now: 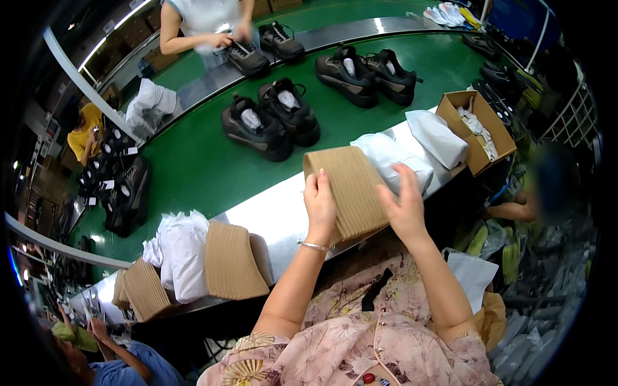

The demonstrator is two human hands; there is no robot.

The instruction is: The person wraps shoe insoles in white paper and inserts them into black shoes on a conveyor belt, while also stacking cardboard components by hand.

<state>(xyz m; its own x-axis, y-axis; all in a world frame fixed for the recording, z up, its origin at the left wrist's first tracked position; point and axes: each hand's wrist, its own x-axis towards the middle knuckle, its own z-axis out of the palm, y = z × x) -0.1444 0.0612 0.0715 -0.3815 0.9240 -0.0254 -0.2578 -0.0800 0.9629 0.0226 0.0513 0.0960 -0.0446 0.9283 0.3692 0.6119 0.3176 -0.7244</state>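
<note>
Centre frame, the brown cardboard stack [353, 193] sits aslant, long axis running from upper left down to its ridged end, lower right! The left hand [320, 209] grips its left side; the right hand [407, 209] spreads open at the right edge, a white bundle [394, 159] just beyond.

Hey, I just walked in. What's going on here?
The person's left hand holds a stack of corrugated cardboard sheets by the metal ledge; the right hand, fingers spread, is at the stack's other side. Across the green belt, a co-worker is handling a dark shoe. Two pairs of dark shoes stand on the belt between them.
</note>
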